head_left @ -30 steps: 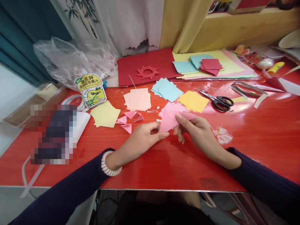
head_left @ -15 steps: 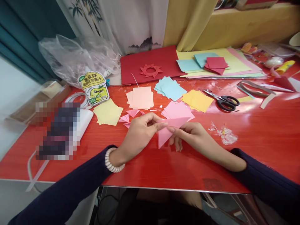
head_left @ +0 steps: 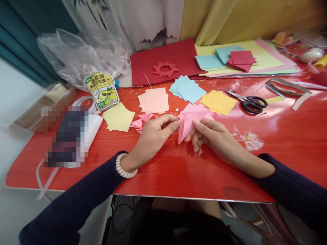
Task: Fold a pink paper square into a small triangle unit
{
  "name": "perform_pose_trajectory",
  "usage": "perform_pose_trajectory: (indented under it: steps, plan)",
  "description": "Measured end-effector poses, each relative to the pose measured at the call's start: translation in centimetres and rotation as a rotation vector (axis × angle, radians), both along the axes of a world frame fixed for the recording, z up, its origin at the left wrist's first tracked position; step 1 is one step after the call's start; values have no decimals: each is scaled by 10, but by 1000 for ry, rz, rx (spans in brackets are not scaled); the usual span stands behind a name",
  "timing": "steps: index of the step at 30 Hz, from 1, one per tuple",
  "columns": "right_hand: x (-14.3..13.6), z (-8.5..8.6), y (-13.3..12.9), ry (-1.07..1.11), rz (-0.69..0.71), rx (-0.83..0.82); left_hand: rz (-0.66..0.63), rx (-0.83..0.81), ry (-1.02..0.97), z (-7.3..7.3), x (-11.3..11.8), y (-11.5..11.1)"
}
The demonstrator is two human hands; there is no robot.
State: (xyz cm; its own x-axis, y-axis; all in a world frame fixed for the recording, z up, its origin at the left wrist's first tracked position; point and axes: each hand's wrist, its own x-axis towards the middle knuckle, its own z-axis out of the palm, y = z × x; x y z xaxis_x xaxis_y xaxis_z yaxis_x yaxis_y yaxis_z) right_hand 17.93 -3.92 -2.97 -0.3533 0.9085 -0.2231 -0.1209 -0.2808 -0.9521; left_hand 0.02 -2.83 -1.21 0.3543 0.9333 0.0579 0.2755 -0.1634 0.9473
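Observation:
A folded pink paper (head_left: 187,121) is held up over the red table, its narrow point hanging down. My left hand (head_left: 159,134) pinches its left edge between thumb and forefinger. From the right, my right hand (head_left: 212,134) grips the paper with the thumb on its front, the other fingers curled below and behind. Behind the paper lies a stack of pink squares (head_left: 209,116), partly covered by it. Small folded pink pieces (head_left: 137,123) lie just left of my left hand.
Stacks of peach (head_left: 154,100), blue (head_left: 187,89), orange-yellow (head_left: 219,102) and pale yellow squares (head_left: 119,116) surround the hands. Black-handled scissors (head_left: 252,103) lie right, near white scraps (head_left: 252,141). A red paper ring (head_left: 166,69) sits on red sheets behind; a pixelated device (head_left: 67,136) is left.
The pink paper has changed from a wide triangle to a narrower shape with flaps fanned at the top. Both hands remain on it, slightly higher in view. The camera view has shifted a little.

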Motion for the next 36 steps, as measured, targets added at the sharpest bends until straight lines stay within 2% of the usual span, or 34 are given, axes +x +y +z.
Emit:
perform_pose_trajectory:
  steps: [4, 8, 11, 15, 17, 19, 21, 23, 27, 30, 32, 34, 36]
  plan:
    - [-3, 2, -1, 58, 25, -70, 16, 199, 168, -1, 2, -5]
    - [0, 4, 0, 102, 105, -112, -18, 289, 176, -1, 4, -10]
    - [2, 4, 0, 71, 124, -149, 20, 200, 65, -2, 5, -8]
    - [3, 3, 1, 105, 42, -200, 92, -27, -142, -5, 2, -1]
    - [4, 3, 2, 109, -15, -196, 79, -95, -174, -5, 0, 0]
    - [5, 3, 3, 127, -64, -165, 30, -88, -112, -4, -1, -1]
    - [7, 4, 4, 154, -80, -133, -32, 60, 31, -2, -3, -2]
    - [8, 4, 4, 164, -75, -122, -116, 356, 219, 0, -6, -1]
    - [10, 2, 5, 148, -71, -95, -382, 952, 541, -4, -16, 5]
    - [11, 2, 7, 132, -45, -59, -395, 1226, 674, -6, -21, 8]
    - [11, 3, 7, 94, -11, -34, -384, 1265, 697, -6, -23, 7]
    - [11, 4, 6, -31, 32, 38, -418, 1150, 689, -4, -25, 4]
    - [12, 5, 3, -258, 55, 193, -511, 1014, 688, -3, -26, -1]
